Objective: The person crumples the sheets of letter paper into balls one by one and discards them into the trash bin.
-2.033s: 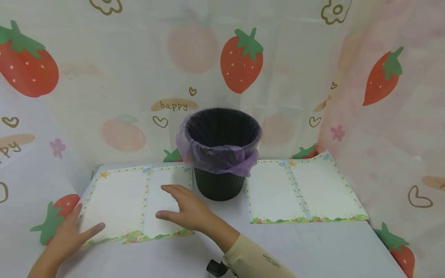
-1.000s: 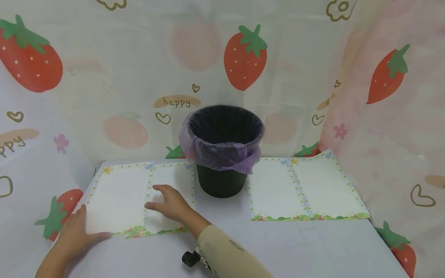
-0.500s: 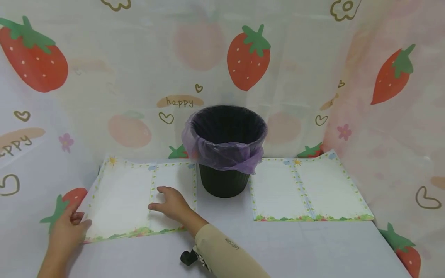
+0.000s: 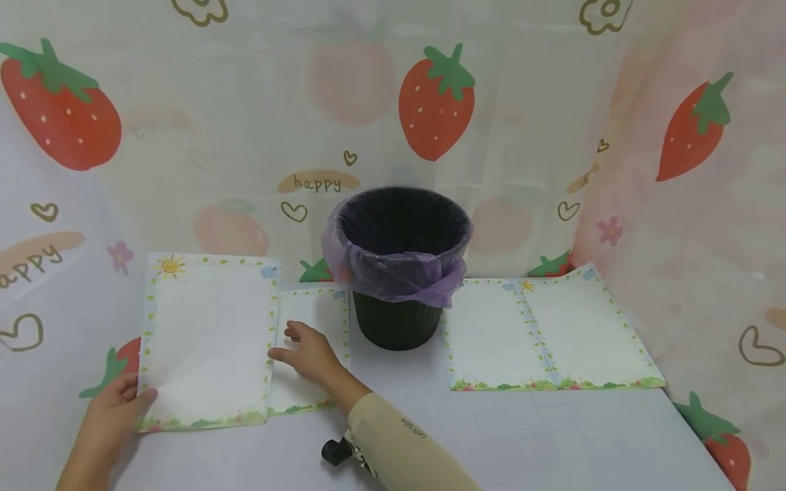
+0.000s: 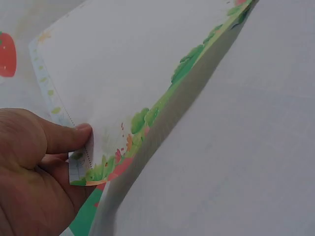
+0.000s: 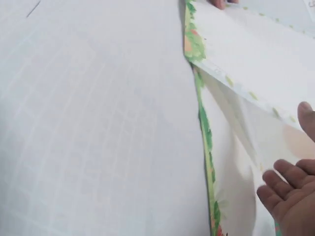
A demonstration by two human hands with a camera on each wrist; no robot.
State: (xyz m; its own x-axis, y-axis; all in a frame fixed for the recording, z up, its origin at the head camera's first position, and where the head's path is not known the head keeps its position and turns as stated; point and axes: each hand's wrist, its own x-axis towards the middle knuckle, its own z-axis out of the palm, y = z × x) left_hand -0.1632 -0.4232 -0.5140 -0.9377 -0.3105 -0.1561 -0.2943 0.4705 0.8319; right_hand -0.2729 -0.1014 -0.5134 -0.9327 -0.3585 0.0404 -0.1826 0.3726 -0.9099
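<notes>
My left hand (image 4: 110, 412) pinches a white sheet of paper (image 4: 209, 341) by its lower left edge, with the thumb (image 5: 74, 137) on the printed face. The sheet has a border of leaves, a sun and flowers, and it is tilted up off the table. Close to its right edge is my right hand (image 4: 314, 356), thumb and fingers apart and fingers slightly bent. In the right wrist view those fingers (image 6: 280, 184) hold nothing; whether the thumb touches the sheet I cannot tell. A second bordered sheet (image 4: 313, 307) lies beneath the right hand.
A dark bin (image 4: 393, 324) with a purple liner bag (image 4: 399, 279) stands at the back middle. Right of it lie two more bordered sheets, a left one (image 4: 485, 334) and a right one (image 4: 589, 334). Strawberry-print cloth walls enclose the white table (image 4: 522, 436).
My left hand has gone from resting at the sheet's lower left corner to pinching its edge. The sheet's far side has risen off the table. My right hand has shifted slightly toward the right.
</notes>
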